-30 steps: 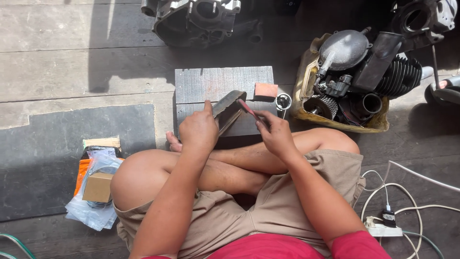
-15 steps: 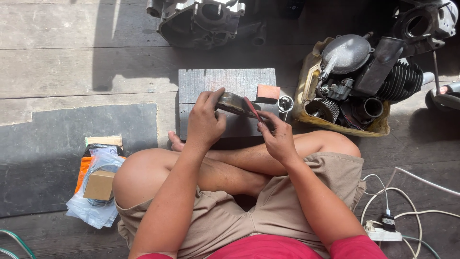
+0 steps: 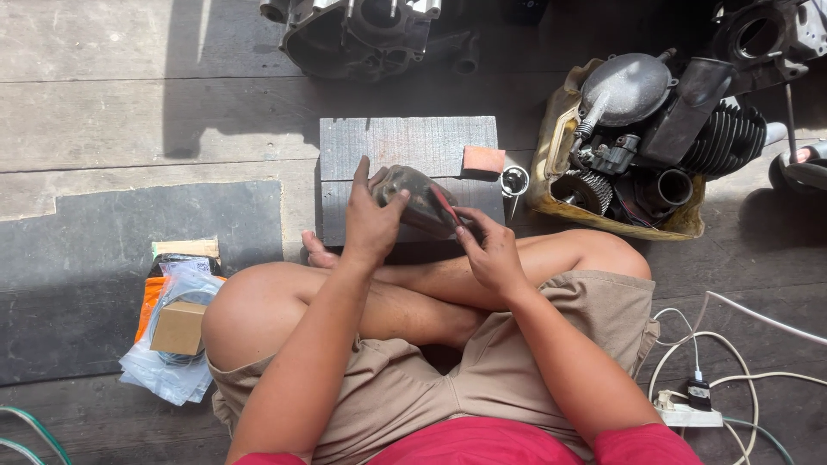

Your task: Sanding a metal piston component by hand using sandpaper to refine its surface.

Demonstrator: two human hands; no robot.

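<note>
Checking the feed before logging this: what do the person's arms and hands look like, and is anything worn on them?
Both arms are bare from the short red sleeves down. The left hand and right hand wear no gloves; no rings, watch or bands show. Below are tan shorts.

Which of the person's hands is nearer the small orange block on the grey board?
Right. The right hand sits just below the orange block; the left hand grips the dark metal part farther left.

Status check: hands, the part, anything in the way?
Left hand grips dark metal part over grey block. Right hand pinches reddish strip against it. Nothing in the way.
</note>
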